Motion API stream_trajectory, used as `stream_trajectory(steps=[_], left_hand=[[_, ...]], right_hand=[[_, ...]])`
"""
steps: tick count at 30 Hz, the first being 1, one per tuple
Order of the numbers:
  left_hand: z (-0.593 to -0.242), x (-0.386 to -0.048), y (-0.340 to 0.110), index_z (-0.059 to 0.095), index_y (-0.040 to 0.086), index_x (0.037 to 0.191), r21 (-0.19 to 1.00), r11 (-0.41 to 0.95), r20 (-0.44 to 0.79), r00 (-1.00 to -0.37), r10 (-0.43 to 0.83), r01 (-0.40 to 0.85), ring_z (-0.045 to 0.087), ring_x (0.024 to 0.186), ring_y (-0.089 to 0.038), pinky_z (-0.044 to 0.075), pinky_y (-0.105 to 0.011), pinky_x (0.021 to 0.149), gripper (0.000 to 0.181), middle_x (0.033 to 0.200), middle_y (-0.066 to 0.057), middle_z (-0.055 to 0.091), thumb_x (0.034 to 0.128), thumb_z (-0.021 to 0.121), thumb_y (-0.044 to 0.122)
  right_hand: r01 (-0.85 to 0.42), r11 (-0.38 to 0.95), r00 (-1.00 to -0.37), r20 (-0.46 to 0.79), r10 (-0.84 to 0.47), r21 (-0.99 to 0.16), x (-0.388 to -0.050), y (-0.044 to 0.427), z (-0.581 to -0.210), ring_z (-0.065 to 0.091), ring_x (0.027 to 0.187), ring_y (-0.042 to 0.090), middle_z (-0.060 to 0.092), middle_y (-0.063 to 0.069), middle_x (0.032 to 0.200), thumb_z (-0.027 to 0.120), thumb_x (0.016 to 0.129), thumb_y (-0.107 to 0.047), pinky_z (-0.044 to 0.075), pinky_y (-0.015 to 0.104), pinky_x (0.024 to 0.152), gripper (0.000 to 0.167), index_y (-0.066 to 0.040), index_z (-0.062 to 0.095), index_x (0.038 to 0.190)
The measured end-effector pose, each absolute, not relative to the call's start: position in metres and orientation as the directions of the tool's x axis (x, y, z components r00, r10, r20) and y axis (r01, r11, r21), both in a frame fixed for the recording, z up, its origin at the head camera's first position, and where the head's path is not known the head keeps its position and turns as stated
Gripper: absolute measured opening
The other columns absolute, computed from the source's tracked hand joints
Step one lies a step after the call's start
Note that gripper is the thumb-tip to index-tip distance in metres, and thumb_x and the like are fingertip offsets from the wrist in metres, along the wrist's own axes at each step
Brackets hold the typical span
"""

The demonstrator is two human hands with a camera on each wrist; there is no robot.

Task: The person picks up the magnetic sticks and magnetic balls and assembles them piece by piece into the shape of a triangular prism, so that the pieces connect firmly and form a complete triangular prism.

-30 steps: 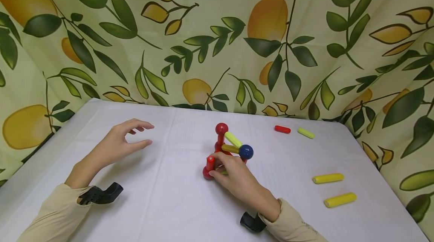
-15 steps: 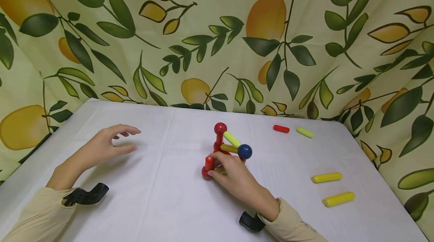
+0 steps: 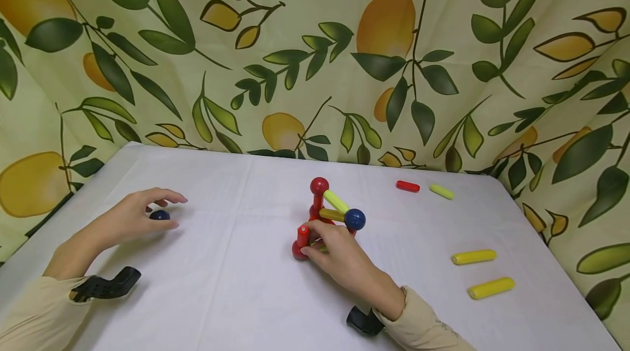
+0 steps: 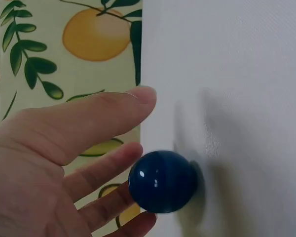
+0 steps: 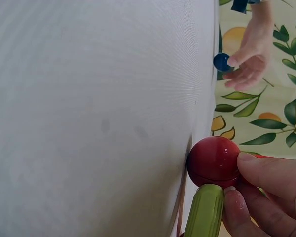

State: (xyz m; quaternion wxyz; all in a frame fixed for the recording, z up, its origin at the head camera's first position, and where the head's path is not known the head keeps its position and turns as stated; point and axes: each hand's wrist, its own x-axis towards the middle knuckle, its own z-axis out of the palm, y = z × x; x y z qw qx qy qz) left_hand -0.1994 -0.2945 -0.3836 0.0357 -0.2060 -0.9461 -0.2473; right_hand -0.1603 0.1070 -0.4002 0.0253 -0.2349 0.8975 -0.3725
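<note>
A structure of coloured sticks and balls, apparently a magnetic building set, stands mid-table; red balls include the top one [image 3: 320, 186], and a blue ball [image 3: 355, 220] joins its right side. My right hand [image 3: 344, 255] grips its near red ball [image 5: 214, 160] between thumb and fingers. A short red stick [image 3: 303, 236] rises from that ball, and a green stick [image 5: 205, 212] meets it. At the left, my left hand [image 3: 125, 218] reaches around a loose dark blue ball [image 4: 163, 182] on the table. Its thumb stays apart from the ball, fingers loosely bent behind it.
Two yellow sticks [image 3: 474, 256] lie at the right of the white table [image 3: 256, 296]. Farther back are a short red stick [image 3: 408, 186] and a light green stick [image 3: 441, 192]. A leaf-and-fruit patterned curtain [image 3: 305, 66] hangs behind the table.
My left hand has moved left and down, and the loose blue ball now shows between its thumb and fingers. The right hand and the structure hold nearly still.
</note>
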Motion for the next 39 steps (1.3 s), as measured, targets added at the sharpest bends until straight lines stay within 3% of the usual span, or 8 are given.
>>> stream_trajectory(steps=[5, 11, 14, 21, 30, 39], left_hand=[[-0.384, -0.199, -0.302, 0.068, 0.012, 0.116, 0.449, 0.807, 0.097, -0.919, 0.383, 0.384, 0.054, 0.094, 0.003, 0.047, -0.024, 0.072, 0.045, 0.116, -0.011, 0.069, 0.0761, 0.086, 0.020], [-0.387, -0.197, -0.308, 0.067, 0.009, 0.116, 0.418, 0.847, -0.011, -0.931, 0.364, 0.327, 0.057, 0.091, -0.017, 0.042, -0.023, 0.068, 0.045, 0.112, -0.015, 0.067, 0.0758, 0.084, 0.017], [-0.387, -0.197, -0.306, 0.068, 0.007, 0.114, 0.420, 0.857, -0.039, -0.937, 0.346, 0.299, 0.055, 0.088, -0.019, 0.042, -0.023, 0.066, 0.040, 0.110, -0.017, 0.067, 0.0776, 0.082, 0.014], [-0.385, -0.196, -0.283, 0.068, 0.007, 0.114, 0.459, 0.830, 0.009, -0.936, 0.353, 0.317, 0.053, 0.082, -0.015, 0.042, -0.022, 0.063, 0.037, 0.111, -0.016, 0.067, 0.0807, 0.081, 0.016], [-0.380, -0.196, -0.246, 0.067, 0.005, 0.116, 0.515, 0.773, 0.083, -0.919, 0.384, 0.370, 0.050, 0.071, -0.007, 0.042, -0.022, 0.059, 0.039, 0.090, -0.002, 0.066, 0.0806, 0.080, 0.013], [-0.383, -0.195, -0.215, 0.070, 0.005, 0.114, 0.544, 0.701, 0.175, -0.880, 0.442, 0.460, 0.054, 0.075, -0.007, 0.047, -0.023, 0.066, 0.034, 0.092, 0.000, 0.069, 0.0815, 0.080, 0.012]], right_hand=[[-0.405, 0.612, -0.888, 0.132, -0.441, -0.680, -0.160, 0.107, -0.400, 0.070, 0.086, 0.013, 0.073, 0.007, 0.105, 0.077, 0.084, -0.005, 0.058, 0.022, 0.076, 0.030, -0.006, 0.067, 0.112], [-0.405, 0.609, -0.887, 0.131, -0.443, -0.682, -0.160, 0.107, -0.400, 0.071, 0.086, 0.014, 0.073, 0.008, 0.105, 0.077, 0.084, -0.005, 0.058, 0.022, 0.076, 0.031, -0.006, 0.067, 0.113], [-0.408, 0.610, -0.886, 0.134, -0.444, -0.680, -0.160, 0.107, -0.400, 0.071, 0.086, 0.014, 0.073, 0.008, 0.106, 0.077, 0.084, -0.005, 0.058, 0.022, 0.076, 0.032, -0.006, 0.067, 0.114], [-0.406, 0.615, -0.887, 0.129, -0.444, -0.676, -0.160, 0.106, -0.399, 0.071, 0.086, 0.014, 0.073, 0.008, 0.106, 0.077, 0.084, -0.006, 0.058, 0.023, 0.076, 0.033, -0.005, 0.067, 0.115], [-0.409, 0.618, -0.886, 0.129, -0.446, -0.671, -0.159, 0.105, -0.399, 0.071, 0.085, 0.014, 0.073, 0.009, 0.106, 0.078, 0.083, -0.005, 0.058, 0.023, 0.075, 0.034, -0.005, 0.067, 0.115], [-0.442, 0.604, -0.874, 0.166, -0.458, -0.663, -0.157, 0.109, -0.400, 0.070, 0.088, 0.012, 0.072, 0.005, 0.106, 0.076, 0.084, -0.003, 0.058, 0.022, 0.078, 0.035, -0.005, 0.065, 0.118]])
